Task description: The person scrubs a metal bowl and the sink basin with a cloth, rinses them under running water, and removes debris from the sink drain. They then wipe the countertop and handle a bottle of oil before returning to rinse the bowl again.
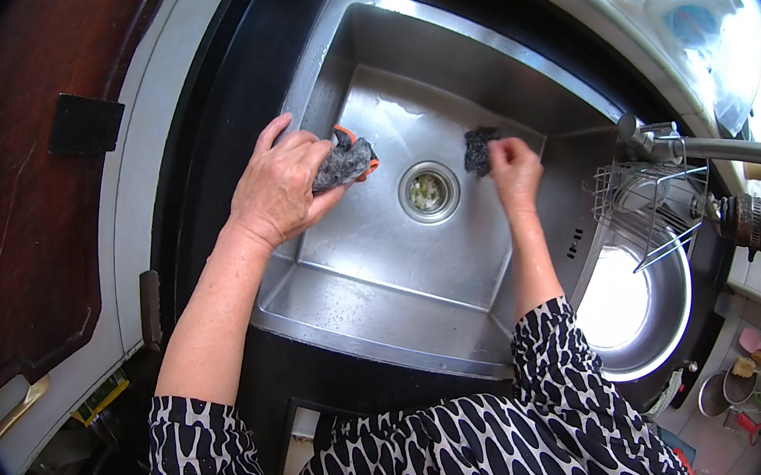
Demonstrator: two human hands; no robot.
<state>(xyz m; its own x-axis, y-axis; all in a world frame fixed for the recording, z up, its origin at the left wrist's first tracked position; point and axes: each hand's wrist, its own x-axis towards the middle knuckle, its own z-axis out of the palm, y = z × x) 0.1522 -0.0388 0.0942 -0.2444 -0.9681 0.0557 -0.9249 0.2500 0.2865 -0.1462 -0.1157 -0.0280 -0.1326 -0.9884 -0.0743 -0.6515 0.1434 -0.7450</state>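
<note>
My left hand [286, 186] is closed around a bunched grey cloth [342, 165] with orange edging, over the left side of a stainless steel sink [392, 272]. Over the sink's right side, the curled fingers of my right hand [518, 172] pinch the edge of a dark, mesh-like scouring pad [481, 150]. Between the two hands lies the drain [429, 192], whose basket holds pale and green food scraps. Wet patches and droplets show on the steel floor of the basin.
Right of the sink, a wire rack [650, 202] hangs over a round basin [617, 307], near the metal faucet [729, 148]. Black countertop [244, 75] surrounds the sink. A dark wooden cabinet door [41, 232] stands at left. Utensils and strainers [728, 386] hang at lower right.
</note>
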